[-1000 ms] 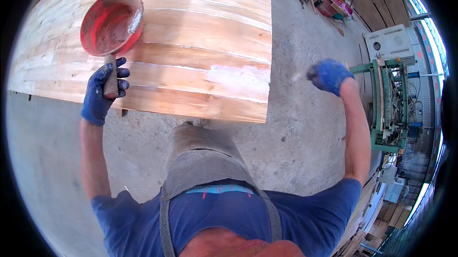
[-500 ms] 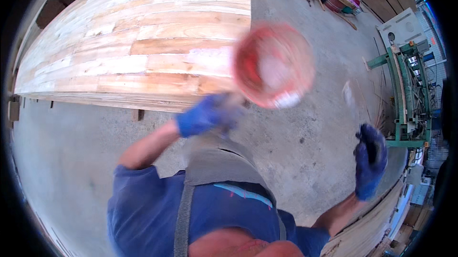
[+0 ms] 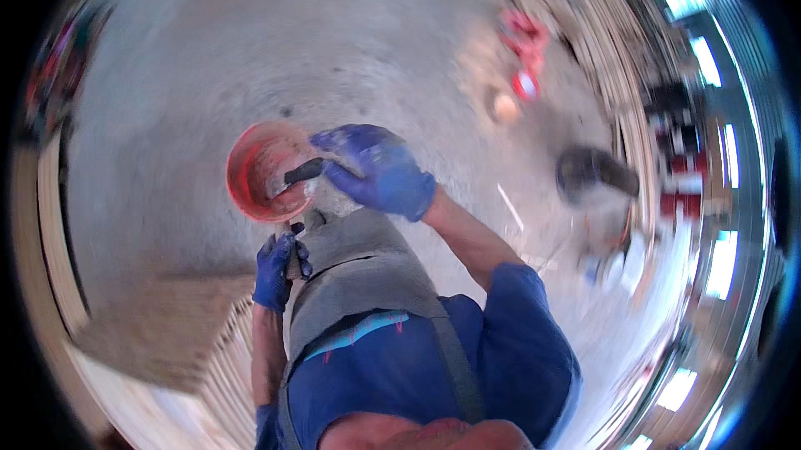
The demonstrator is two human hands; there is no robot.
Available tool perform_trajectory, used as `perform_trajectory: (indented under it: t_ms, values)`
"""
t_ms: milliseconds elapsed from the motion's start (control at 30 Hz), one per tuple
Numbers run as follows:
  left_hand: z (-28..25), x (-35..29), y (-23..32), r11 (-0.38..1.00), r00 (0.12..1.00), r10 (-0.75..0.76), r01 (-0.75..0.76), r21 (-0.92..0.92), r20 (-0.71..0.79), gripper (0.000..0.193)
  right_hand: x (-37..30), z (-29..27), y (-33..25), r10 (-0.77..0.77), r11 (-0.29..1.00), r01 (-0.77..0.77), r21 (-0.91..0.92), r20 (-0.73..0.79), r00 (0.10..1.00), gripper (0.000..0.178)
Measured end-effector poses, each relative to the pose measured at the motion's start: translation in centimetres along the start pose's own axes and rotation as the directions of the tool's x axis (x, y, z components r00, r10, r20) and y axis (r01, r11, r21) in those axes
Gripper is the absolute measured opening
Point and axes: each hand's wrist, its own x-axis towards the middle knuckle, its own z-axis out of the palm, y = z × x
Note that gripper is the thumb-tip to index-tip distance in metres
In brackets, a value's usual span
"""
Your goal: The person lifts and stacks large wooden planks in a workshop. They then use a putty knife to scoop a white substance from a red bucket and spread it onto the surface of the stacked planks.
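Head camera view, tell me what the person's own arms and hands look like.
The left hand and right hand each wear a blue glove that covers the wrist. The right glove's back shows pale smudges; the left glove's fingers look darker. Both forearms are bare up to short, plain dark-blue sleeves. No cables show on either arm.

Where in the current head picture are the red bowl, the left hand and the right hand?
Red bowl [image 3: 259,164], head view: bare inner wall.
Left hand [image 3: 272,274], head view: gloved middle, below the fingers.
Right hand [image 3: 377,171], head view: gloved middle, behind the fingers.
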Motion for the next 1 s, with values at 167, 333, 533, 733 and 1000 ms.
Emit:
perform_trajectory:
  t_ms: [167, 333, 533, 733, 1000]
  values:
    - [-3.8, 4.6, 1.5, 0.952, 0.964, -0.224, 0.184, 0.244, 0.145, 0.044, -27.4, 7.4, 9.2, 0.696, 0.653, -0.664, -0.365, -0.059, 0.716, 0.029]
    - [7.4, 12.8, 1.6, 0.907, 0.936, -0.261, 0.154, 0.392, 0.236, 0.044, -45.1, 6.7, 15.4, 0.904, -0.41, -0.548, 0.729, 0.246, -0.35, 0.019]
    - [23.9, 25.0, -5.6, 0.906, 0.925, -0.33, 0.254, 0.338, 0.191, 0.04, -51.5, -3.8, 31.4, 0.903, -0.384, -0.665, 0.641, 0.111, -0.415, 0.035]
    - [36.8, 34.1, -9.2, 0.886, 0.931, -0.357, 0.311, 0.345, 0.078, 0.04, -51.8, -11.9, 49.5, 0.988, -0.156, -0.933, 0.324, 0.054, -0.146, 0.053]
    - [47.7, 62.6, -18.6, 0.859, 0.937, -0.347, 0.299, 0.415, 0.044, 0.032, -44.7, -22.2, 72.8, 0.999, -0.027, -0.999, 0.028, 0.021, -0.027, 0.053]
